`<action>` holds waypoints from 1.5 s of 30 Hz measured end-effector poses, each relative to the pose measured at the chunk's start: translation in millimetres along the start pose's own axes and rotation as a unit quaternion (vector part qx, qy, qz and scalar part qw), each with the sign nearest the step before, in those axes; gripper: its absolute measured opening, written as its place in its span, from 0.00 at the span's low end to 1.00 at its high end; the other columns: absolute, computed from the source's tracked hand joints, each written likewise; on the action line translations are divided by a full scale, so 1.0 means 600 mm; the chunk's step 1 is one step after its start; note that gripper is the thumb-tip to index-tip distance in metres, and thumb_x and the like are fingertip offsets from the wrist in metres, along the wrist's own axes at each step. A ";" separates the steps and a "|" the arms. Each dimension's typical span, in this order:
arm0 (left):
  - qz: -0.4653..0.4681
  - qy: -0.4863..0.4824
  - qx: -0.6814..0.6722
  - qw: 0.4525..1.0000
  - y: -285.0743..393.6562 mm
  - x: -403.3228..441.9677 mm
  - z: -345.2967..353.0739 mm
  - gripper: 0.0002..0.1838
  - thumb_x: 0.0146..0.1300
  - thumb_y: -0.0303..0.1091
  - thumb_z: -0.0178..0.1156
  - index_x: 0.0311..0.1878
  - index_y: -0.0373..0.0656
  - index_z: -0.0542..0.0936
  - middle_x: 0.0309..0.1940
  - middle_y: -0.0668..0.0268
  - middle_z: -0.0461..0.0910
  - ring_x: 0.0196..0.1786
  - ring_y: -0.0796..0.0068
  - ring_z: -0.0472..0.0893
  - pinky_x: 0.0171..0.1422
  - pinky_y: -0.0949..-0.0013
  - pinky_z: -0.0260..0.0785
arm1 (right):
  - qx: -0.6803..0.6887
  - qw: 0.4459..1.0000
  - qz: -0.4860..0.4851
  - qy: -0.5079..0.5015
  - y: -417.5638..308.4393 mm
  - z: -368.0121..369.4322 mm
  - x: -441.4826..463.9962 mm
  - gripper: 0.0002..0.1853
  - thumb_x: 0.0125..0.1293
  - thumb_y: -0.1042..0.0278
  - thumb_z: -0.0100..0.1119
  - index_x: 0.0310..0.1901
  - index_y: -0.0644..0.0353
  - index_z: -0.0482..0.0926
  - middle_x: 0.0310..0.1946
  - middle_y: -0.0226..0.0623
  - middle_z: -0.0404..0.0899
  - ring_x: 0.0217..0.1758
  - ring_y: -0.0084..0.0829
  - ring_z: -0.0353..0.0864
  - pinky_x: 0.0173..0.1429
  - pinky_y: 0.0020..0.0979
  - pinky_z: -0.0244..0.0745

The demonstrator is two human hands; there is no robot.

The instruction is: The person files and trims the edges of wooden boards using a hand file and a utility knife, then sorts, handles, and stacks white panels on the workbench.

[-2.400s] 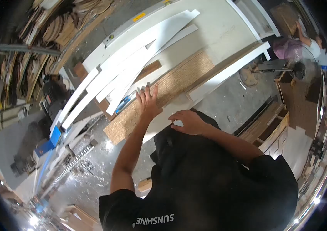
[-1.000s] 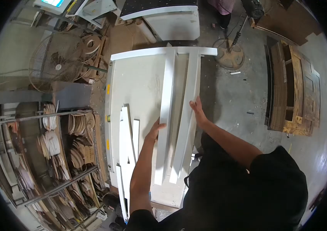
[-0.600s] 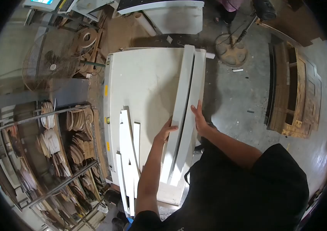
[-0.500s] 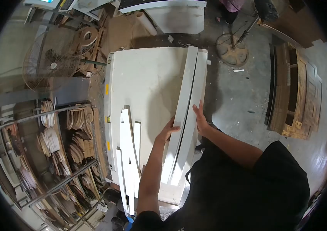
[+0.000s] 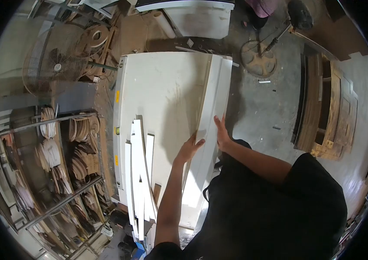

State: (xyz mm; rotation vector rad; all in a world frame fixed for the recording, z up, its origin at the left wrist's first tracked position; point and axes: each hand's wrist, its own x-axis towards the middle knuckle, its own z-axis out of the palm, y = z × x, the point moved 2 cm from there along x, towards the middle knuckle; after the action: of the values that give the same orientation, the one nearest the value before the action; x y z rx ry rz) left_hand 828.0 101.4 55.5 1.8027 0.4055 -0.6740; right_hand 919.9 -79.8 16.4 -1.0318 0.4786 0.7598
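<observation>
Two long white boards [image 5: 212,102] lie side by side, touching, along the right side of a white-topped worktable [image 5: 162,82]. My left hand [image 5: 188,149] holds their left edge, with its thumb over the top face and its other fingers partly hidden. Against the right edge, a little farther up, my right hand [image 5: 223,135] grips the boards with its thumb side on top; some of its fingers are out of sight. To the left of my left forearm, several narrow white strips [image 5: 138,169] lie loosely on the table, overhanging its near end.
A spirit level [image 5: 116,130] lies along the table's left edge. Left of it stand a rack [image 5: 67,173] of curved pieces and a caged fan [image 5: 57,67]. A round pedestal base [image 5: 258,60] and wooden panels [image 5: 329,104] are on the right. Another person [image 5: 262,8] stands beyond.
The dark gap between the two boards has closed; they now sit edge to edge. Both hands remain on them. The view has shifted slightly.
</observation>
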 end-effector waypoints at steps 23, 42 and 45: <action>0.013 0.145 -0.168 0.975 -0.044 -0.015 0.048 0.49 0.87 0.72 0.37 0.88 0.35 0.63 0.87 0.46 0.66 0.90 0.52 0.63 0.92 0.59 0.53 | 0.018 0.999 -0.007 -0.040 -0.018 0.021 -0.012 0.45 0.79 0.32 0.62 0.86 0.47 0.55 0.76 0.41 0.73 0.80 0.47 0.74 0.82 0.54 0.72; -0.012 0.155 -0.101 0.983 -0.045 -0.030 0.047 0.41 0.89 0.63 0.46 0.86 0.35 0.68 0.85 0.44 0.69 0.86 0.48 0.69 0.90 0.57 0.58 | -0.140 0.988 -0.062 -0.021 -0.036 -0.026 0.067 0.53 0.80 0.40 0.66 0.92 0.40 0.42 0.90 0.43 0.51 0.91 0.49 0.53 0.92 0.54 0.52; 0.002 0.303 -0.108 0.947 -0.064 -0.143 0.048 0.37 0.88 0.59 0.51 0.81 0.34 0.74 0.81 0.43 0.74 0.84 0.45 0.73 0.88 0.55 0.63 | -0.287 0.927 -0.234 0.056 -0.212 -0.060 0.157 0.47 0.83 0.40 0.61 0.91 0.53 0.50 0.93 0.48 0.46 0.94 0.47 0.46 0.95 0.49 0.40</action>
State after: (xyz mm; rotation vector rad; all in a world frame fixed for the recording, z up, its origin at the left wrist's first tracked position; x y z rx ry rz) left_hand 731.9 91.3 73.9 1.7694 0.8485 -0.0447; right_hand 1077.5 -118.9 10.9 -1.6717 0.0819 0.4097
